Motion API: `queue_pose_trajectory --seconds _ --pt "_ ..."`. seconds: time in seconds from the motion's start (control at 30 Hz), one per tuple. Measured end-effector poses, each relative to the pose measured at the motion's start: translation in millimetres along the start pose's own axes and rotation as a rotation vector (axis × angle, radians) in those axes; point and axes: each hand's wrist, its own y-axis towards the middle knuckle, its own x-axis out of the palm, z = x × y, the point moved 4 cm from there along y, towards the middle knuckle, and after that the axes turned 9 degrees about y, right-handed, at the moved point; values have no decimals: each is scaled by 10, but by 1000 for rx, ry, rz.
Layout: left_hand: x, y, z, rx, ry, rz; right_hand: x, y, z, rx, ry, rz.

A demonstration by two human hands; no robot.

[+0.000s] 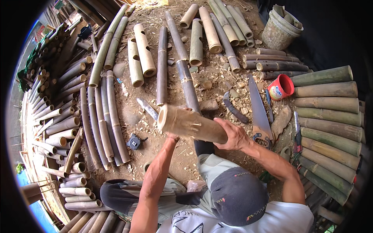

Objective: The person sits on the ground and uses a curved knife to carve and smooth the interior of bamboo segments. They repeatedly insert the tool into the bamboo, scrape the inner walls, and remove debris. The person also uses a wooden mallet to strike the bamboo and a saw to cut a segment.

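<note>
Across my lap I hold a thick, pale bamboo section (192,125) at a slant, its hollow end up and to the left. Rough, frayed fibres show on its upper side. My right hand (232,134) wraps round the lower right end, fingers curled over it. Under the left end, my left hand (173,136) supports the piece; its fingers are mostly hidden by the bamboo. A long dark bamboo pole (188,87) runs behind the section. Beyond my hands lie a curved blade (235,108) and a knife-like tool (147,108) on the ground.
To the right are a handsaw (259,110), a red tub (281,87) and a row of cut bamboo (326,116). A dark tape measure (135,142) lies to the left, near bamboo stacks (68,124). A dirty white bucket (280,29) stands far right. Wood chips cover the ground.
</note>
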Motion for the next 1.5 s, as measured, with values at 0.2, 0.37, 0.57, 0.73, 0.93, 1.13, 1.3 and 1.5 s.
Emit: queue_pose_trajectory --seconds 0.2,0.37,0.57,0.73,0.93,1.13,1.3,1.5 --pt "806 55 676 351 885 193 -188 -1188 299 518 266 342" --pt "26 184 558 -102 1283 174 114 -2224 753 842 27 376" --pt "-566 341 736 -163 1348 720 366 -2924 1055 964 -240 353" --pt "-945 858 631 -210 1313 758 496 -2823 1129 870 -332 370" --pt "-894 1268 684 -318 410 207 201 -1700 1369 732 7 485" --pt "94 681 1818 -102 70 167 -284 372 1508 464 502 485" --pt "1265 71 2550 -23 607 105 -649 1568 1038 331 1346 210" --pt "1843 -561 2419 470 1173 132 -750 1059 482 322 1418 282"
